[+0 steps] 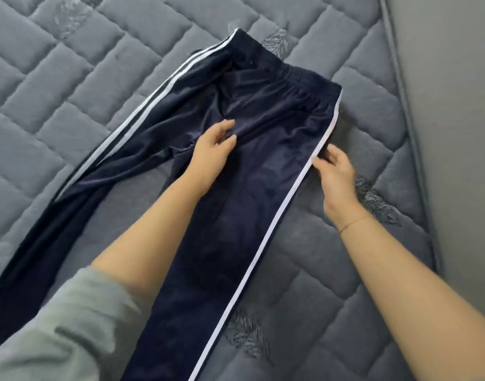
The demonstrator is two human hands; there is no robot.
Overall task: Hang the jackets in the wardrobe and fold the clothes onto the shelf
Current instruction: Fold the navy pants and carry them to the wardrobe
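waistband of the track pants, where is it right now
In the head view the waistband lies at the far end of the navy track pants, spread on the quilted grey mattress, beyond both hands and toward the right edge.

- Mattress: quilted grey surface, bare to your left of the track pants; a hand can pass freely there.
- Track pants: navy, white side stripes, lying flat along the middle, waistband at the far end; low cloth, no barrier to a hand crossing above.
- Gap between the two legs: a narrow wedge of bare mattress below your left hand.
- Right strip: bare mattress beside your right hand, bounded by the piped mattress edge.
- Grey wall: stands just beyond that edge and closes off your right side.
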